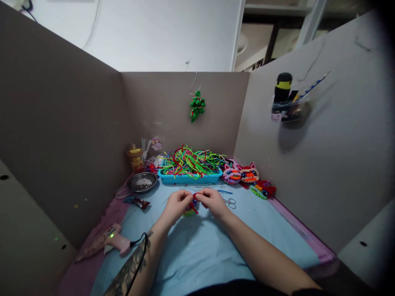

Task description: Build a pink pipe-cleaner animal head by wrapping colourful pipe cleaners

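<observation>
A short red pipe cleaner [194, 207] is pinched between my two hands over the middle of the table. My left hand [178, 204] is closed, with thumb and fingertips on its left side. On the other side my right hand [212, 200] is closed too, gripping the curled upper part. Just beneath the fingers lies a small piece with a yellow-green edge [187, 213], mostly hidden by the hands. Scissors [231, 203] rest to the right of my right hand, and a blue pipe cleaner [225, 192] lies behind them.
A blue tray [189, 179] heaped with coloured pipe cleaners stands behind my hands. Finished colourful pieces [249, 174] lie at the right. Leftward are a metal bowl [142, 183], a brown wrapper [140, 203] and a pink glue gun [115, 238], its cord crossing my left forearm. Grey panels surround the table.
</observation>
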`<action>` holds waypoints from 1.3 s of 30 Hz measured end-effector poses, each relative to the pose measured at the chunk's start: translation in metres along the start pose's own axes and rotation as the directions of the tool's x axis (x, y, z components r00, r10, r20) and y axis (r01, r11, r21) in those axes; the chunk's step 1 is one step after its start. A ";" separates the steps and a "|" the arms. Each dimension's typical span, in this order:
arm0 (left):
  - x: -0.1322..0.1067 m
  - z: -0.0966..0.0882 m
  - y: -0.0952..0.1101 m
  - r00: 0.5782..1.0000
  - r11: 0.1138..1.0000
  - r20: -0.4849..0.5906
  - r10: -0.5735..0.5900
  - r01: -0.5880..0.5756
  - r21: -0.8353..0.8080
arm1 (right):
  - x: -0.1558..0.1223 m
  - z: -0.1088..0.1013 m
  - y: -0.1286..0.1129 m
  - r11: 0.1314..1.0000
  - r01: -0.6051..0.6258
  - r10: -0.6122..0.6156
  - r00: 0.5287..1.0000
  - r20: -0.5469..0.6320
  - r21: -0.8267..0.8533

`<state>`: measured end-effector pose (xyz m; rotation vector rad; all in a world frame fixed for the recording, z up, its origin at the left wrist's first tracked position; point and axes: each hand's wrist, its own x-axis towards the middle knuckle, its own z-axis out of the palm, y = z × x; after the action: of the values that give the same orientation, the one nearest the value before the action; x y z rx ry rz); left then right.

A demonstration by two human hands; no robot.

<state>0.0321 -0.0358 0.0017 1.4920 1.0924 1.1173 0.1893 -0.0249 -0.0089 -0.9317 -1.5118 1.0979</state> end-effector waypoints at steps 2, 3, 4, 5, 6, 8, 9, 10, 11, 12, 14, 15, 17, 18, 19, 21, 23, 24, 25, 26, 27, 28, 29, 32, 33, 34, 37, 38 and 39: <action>0.001 0.001 -0.003 1.000 1.000 0.003 -0.015 0.015 -0.016 | -0.001 0.002 -0.001 1.000 0.018 -0.018 0.999 -0.029 -0.017; 0.001 0.002 -0.005 1.000 1.000 0.008 -0.020 0.020 -0.024 | -0.002 0.003 -0.002 0.999 0.023 -0.024 0.999 -0.045 -0.022; 0.002 0.003 -0.007 1.000 0.999 0.010 -0.023 0.023 -0.031 | -0.002 0.004 -0.002 0.999 0.026 -0.028 0.998 -0.064 -0.023; 0.002 0.004 -0.008 1.000 0.999 0.008 -0.020 0.021 -0.033 | -0.003 0.006 -0.002 1.000 0.025 -0.026 0.996 -0.082 -0.019; 0.001 0.005 -0.008 1.000 1.000 -0.002 -0.011 0.011 -0.029 | -0.003 0.007 -0.001 1.000 0.020 -0.021 0.995 -0.098 -0.011; 0.000 0.007 -0.007 0.999 1.000 -0.036 0.026 -0.026 -0.001 | -0.004 0.011 0.000 1.000 0.006 -0.004 0.994 -0.110 0.013; 0.000 0.007 -0.006 0.997 0.999 -0.059 0.049 -0.048 0.020 | -0.005 0.012 0.002 1.000 0.001 0.002 0.995 -0.100 0.028; -0.001 0.007 -0.005 0.994 0.997 -0.083 0.075 -0.072 0.042 | -0.005 0.013 0.003 0.999 -0.001 0.005 0.997 -0.082 0.045; -0.001 0.007 -0.004 0.990 0.993 -0.104 0.100 -0.094 0.064 | -0.005 0.014 0.005 0.998 -0.002 0.006 0.998 -0.057 0.061; -0.002 0.006 -0.003 0.985 0.990 -0.120 0.121 -0.111 0.085 | -0.005 0.015 0.006 0.997 -0.002 0.005 0.999 -0.032 0.074; -0.002 0.005 -0.001 0.978 0.982 -0.135 0.156 -0.139 0.129 | -0.004 0.014 0.009 0.997 -0.004 0.003 1.000 0.007 0.080; -0.003 0.004 0.000 0.976 0.976 -0.135 0.173 -0.151 0.157 | -0.003 0.013 0.009 0.997 -0.007 0.005 1.000 0.024 0.071; -0.003 0.002 0.000 0.971 0.960 -0.122 0.205 -0.175 0.221 | -0.001 0.011 0.010 0.999 -0.005 0.002 0.999 0.051 0.051; -0.003 0.001 0.000 0.969 0.949 -0.111 0.222 -0.189 0.252 | -0.001 0.010 0.009 0.999 0.007 -0.009 0.998 0.059 0.043; -0.002 0.000 0.000 0.967 0.939 -0.096 0.236 -0.201 0.280 | 0.000 0.009 0.008 0.999 0.026 -0.028 0.998 0.060 0.031; -0.002 -0.002 -0.001 0.964 0.919 -0.062 0.257 -0.224 0.323 | 0.000 0.008 0.006 0.998 0.070 -0.070 0.997 0.040 -0.004; -0.001 -0.003 -0.002 0.964 0.909 -0.031 0.266 -0.240 0.340 | -0.001 0.007 0.005 0.995 0.084 -0.083 0.996 0.009 -0.046; -0.001 -0.003 -0.003 0.964 0.911 -0.021 0.263 -0.241 0.335 | -0.001 0.007 0.004 0.995 0.076 -0.076 0.997 -0.007 -0.059; 0.000 -0.003 -0.004 0.966 0.916 -0.015 0.257 -0.239 0.322 | -0.001 0.007 0.003 0.996 0.065 -0.067 0.998 -0.023 -0.062; 0.000 -0.003 -0.004 0.969 0.924 -0.014 0.248 -0.232 0.303 | -0.001 0.006 0.003 0.997 0.056 -0.058 0.998 -0.039 -0.058; 0.001 -0.002 -0.005 0.971 0.934 -0.017 0.237 -0.223 0.281 | -0.001 0.006 0.003 0.998 0.048 -0.051 0.997 -0.055 -0.047; 0.001 -0.002 -0.005 0.974 0.943 -0.022 0.225 -0.212 0.259 | -0.001 0.006 0.002 0.999 0.042 -0.045 0.996 -0.071 -0.032; 0.001 -0.001 -0.006 0.977 0.952 -0.026 0.210 -0.198 0.235 | -0.001 0.005 0.002 0.999 0.037 -0.039 0.995 -0.087 -0.014; 0.002 0.000 -0.006 0.989 0.979 -0.016 0.145 -0.141 0.148 | -0.001 0.005 0.001 0.999 0.015 -0.010 0.992 -0.129 0.035; 0.002 0.001 -0.007 0.992 0.985 -0.010 0.122 -0.120 0.121 | -0.001 0.006 0.001 0.999 0.004 0.004 0.990 -0.138 0.053; 0.002 0.001 -0.008 0.995 0.990 -0.007 0.104 -0.102 0.100 | -0.001 0.007 0.001 0.997 -0.007 0.018 0.990 -0.143 0.075; 0.003 0.003 -0.010 0.996 0.993 -0.019 0.084 -0.082 0.088 | -0.001 0.010 0.003 0.988 -0.031 0.053 0.988 -0.146 0.151; 0.003 0.003 -0.011 0.996 0.992 -0.027 0.088 -0.085 0.097 | -0.001 0.010 0.003 0.985 -0.032 0.057 0.987 -0.147 0.168; 0.003 0.003 -0.011 0.995 0.989 -0.036 0.098 -0.093 0.111 | -0.001 0.011 0.004 0.984 -0.031 0.058 0.987 -0.150 0.176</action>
<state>0.0346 -0.0318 -0.0094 1.6282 1.1361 1.1749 0.1792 -0.0263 -0.0137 -0.9119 -1.2531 1.1432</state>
